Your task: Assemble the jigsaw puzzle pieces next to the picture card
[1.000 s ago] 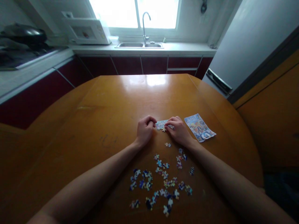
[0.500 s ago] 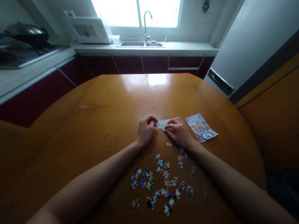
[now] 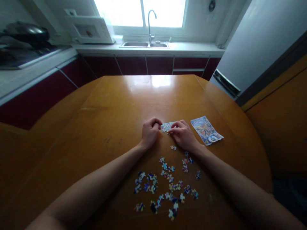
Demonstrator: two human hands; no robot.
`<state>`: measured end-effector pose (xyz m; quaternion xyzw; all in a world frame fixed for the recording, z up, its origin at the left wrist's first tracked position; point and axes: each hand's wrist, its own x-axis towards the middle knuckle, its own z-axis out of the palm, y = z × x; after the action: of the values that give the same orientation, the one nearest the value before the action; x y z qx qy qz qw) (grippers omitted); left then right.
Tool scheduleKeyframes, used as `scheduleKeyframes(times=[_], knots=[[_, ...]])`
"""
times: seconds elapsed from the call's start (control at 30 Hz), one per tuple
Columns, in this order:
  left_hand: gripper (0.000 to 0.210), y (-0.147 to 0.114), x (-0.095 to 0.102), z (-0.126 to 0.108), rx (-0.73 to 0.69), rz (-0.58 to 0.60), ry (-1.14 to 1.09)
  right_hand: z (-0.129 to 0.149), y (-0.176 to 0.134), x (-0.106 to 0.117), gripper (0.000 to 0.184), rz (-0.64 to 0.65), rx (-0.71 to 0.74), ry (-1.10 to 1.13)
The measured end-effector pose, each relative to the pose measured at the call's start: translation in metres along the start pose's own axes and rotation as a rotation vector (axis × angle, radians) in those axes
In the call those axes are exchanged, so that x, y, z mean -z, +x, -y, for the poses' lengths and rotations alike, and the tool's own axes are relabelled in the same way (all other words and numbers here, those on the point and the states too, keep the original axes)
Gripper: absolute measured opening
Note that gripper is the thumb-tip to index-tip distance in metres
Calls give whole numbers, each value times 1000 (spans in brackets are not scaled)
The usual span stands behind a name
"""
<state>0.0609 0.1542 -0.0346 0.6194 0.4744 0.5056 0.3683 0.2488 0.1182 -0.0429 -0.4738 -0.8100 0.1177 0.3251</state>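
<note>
A partly joined jigsaw puzzle [image 3: 167,126], light blue with small coloured figures, lies flat on the wooden table between my hands. My left hand [image 3: 151,129] is closed, its curled fingers at the puzzle's left edge; what they grip, if anything, is hidden. At the puzzle's lower edge, the thumb and index finger of my right hand [image 3: 182,134] pinch a small puzzle piece [image 3: 168,133]. The right fingers cover the puzzle's right side. One loose piece [image 3: 173,147] lies just below my right hand.
Several loose puzzle pieces [image 3: 152,182] are scattered between my forearms on the table [image 3: 115,105]. A printed picture sheet [image 3: 206,131] lies right of my right hand. Beyond the table are a sink [image 3: 135,44], a white microwave [image 3: 90,30] and a fridge [image 3: 256,41].
My right thumb and fingers have shifted very slightly at the puzzle's lower edge. My left hand and the loose pieces stay in place.
</note>
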Motion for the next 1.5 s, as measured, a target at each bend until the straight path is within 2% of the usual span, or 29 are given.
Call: scheduleKeyframes(times=[0.27,0.47,0.67,0.93,1.17,1.33,1.5], knots=[[17,-1,1,2,-2,4,8,-1,0,4,38,-102,-47,13],[18,0,0,5,-4,4,1,-2,-1,0,34,-40,-9,9],[17,0,0,2,-1,10,-1,0,0,4,40,-135,-66,40],[18,0,0,6,-1,5,1,0,-1,-1,30,-31,-47,3],[18,0,0,2,-2,7,11,3,-1,3,33,-79,-47,39],[19,0,-1,4,8,28,68,1,-2,1,33,-32,-44,11],[25,1,-2,12,-120,92,263,0,-1,-1,30,-1,-41,-4]])
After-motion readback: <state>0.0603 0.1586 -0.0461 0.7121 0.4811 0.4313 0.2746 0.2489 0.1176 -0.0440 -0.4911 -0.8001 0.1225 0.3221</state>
